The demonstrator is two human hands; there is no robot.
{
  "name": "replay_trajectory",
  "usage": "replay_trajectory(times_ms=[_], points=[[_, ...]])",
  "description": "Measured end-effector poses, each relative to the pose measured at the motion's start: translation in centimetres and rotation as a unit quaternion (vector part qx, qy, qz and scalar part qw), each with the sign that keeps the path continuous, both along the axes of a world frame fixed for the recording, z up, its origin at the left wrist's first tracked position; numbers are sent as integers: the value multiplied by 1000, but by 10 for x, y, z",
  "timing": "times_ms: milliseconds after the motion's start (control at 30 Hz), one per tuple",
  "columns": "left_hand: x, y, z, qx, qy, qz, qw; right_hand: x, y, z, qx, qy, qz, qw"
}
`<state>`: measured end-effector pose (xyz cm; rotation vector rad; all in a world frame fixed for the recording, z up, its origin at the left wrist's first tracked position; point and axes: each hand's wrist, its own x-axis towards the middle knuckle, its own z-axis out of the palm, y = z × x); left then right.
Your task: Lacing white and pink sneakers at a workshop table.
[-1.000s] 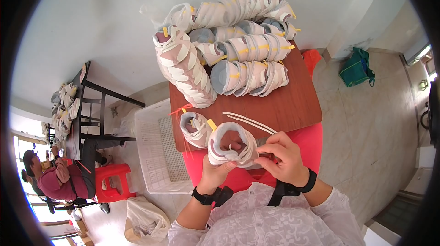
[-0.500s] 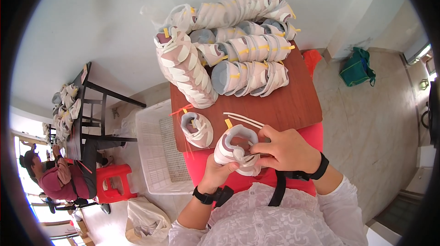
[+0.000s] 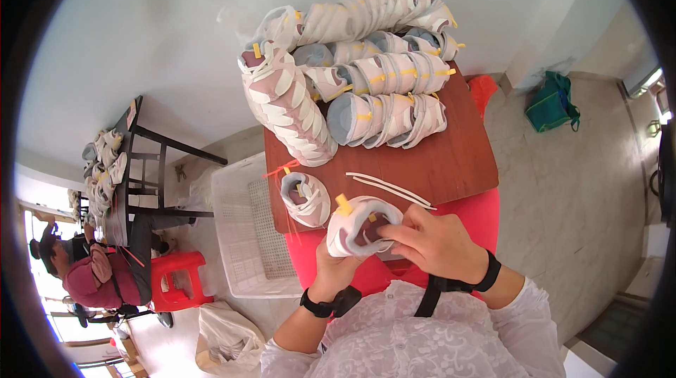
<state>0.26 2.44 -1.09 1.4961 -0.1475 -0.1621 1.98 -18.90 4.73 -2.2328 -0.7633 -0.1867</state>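
Observation:
A small white and pale pink shoe upper point(image 3: 339, 231), with a yellow heel tab and grey lining, is in front of me at the table's near edge. My left hand point(image 3: 335, 269) is closed around its underside. At the opening, the fingers of my right hand point(image 3: 443, 243) pinch the shoe's edge or tongue; their tips are partly hidden. Two white shoelaces point(image 3: 391, 189) lie on the brown table point(image 3: 451, 167), just beyond my right hand. To the left stands another laced shoe upper point(image 3: 310, 203), with an orange cord point(image 3: 282, 169) at its heel.
Nested rows of shoe uppers point(image 3: 387, 121) fill the table's far side, with a tall stack point(image 3: 289, 103) at the left. A white plastic crate point(image 3: 239, 251) stands left on the floor. Further left, a person point(image 3: 95, 276) sits by a black-legged table. A green bag point(image 3: 553, 103) lies right.
The shoe upper has tipped so its opening faces more toward my right hand. My right hand has shifted slightly right and nearer, uncovering more of the laces.

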Motion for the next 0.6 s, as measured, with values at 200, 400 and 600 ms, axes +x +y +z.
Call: replay_trajectory(times_ms=[200, 400, 600], points=[[0, 1, -1, -61, 3, -10, 998, -15, 18, -10, 207, 73, -52, 974], [2, 4, -12, -168, 69, -50, 982, -20, 31, -18, 181, 67, -115, 974], [8, 9, -2, -317, 168, -30, 933, -4, 11, -20, 153, 28, -141, 978]])
